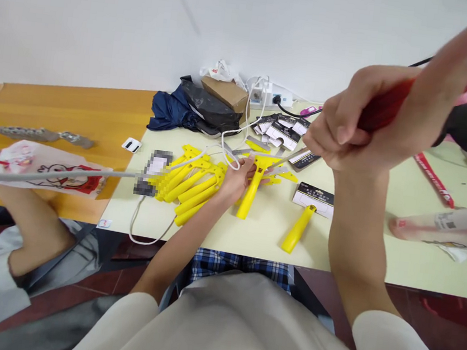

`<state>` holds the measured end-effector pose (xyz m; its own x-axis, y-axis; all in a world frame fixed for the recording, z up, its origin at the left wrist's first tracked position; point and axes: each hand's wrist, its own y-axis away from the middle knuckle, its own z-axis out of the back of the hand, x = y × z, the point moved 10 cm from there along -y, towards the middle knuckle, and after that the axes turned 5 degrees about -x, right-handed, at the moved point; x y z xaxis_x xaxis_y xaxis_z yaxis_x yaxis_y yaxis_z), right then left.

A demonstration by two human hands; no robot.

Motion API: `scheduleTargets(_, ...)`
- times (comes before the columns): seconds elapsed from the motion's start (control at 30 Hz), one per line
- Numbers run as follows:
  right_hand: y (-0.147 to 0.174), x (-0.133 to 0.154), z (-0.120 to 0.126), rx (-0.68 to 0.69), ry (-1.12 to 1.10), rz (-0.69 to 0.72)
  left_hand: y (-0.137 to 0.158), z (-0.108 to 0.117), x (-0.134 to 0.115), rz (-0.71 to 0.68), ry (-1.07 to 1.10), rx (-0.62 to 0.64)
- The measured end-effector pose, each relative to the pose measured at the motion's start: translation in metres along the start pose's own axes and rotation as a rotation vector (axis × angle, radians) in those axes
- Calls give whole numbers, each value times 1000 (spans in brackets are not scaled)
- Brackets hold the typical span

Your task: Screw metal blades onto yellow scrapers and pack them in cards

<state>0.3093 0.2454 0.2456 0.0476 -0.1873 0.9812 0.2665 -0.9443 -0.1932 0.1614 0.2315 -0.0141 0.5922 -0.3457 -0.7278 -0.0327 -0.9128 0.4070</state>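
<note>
My left hand [236, 178] is closed on the head of a yellow T-shaped scraper [249, 193], whose handle points toward me. My right hand [362, 116], raised and large in view, grips a red-handled screwdriver [387, 105]. Its thin metal shaft reaches down-left to the scraper's head; whether the tip touches is hard to tell. Left of my left hand lies a row of several yellow scraper handles [188, 184]. Metal blades and yellow pieces [286, 175] lie behind my left hand. Another yellow scraper handle [298, 230] rests by a black-and-white card [313, 198].
Packaging cards [284, 133] pile up behind. At the back are dark bags [215, 114], a cardboard box [226, 92] and a power strip [263, 93]. A white cable [246, 114] crosses the table. A cup [456, 223] lies right; a co-worker's arm [29, 222] is left.
</note>
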Motion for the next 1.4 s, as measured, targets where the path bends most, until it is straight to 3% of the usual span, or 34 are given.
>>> scheduleTargets(0.13, 1, 10, -13, -23, -241, 259, 3, -5, 18, 94, 31, 38)
scheduleTargets(0.33, -16, -18, -19, -50, -306, 232, 4, -8, 25, 116, 56, 61)
scheduleTargets(0.53, -17, -24, -19, -118, -228, 231, -1, -3, 30, 111, 66, 52)
scheduleTargets(0.7, -20, -31, -29, -21, -215, 178, -3, -1, 32, 109, 76, 53)
scheduleTargets(0.83, -25, -36, -24, -43, -219, 200, -2, -2, 31, 109, 68, 55)
scheduleTargets(0.97, -27, -46, -33, 51, -91, 137, 1, -2, 32, 142, 65, 26)
scheduleTargets(1.13, -27, -50, -32, -55, -120, 164, 3, -6, 31, 137, 45, 42)
scheduleTargets(1.4, -27, -50, -33, -14, -188, 206, 3, -3, 33, 155, 83, 15)
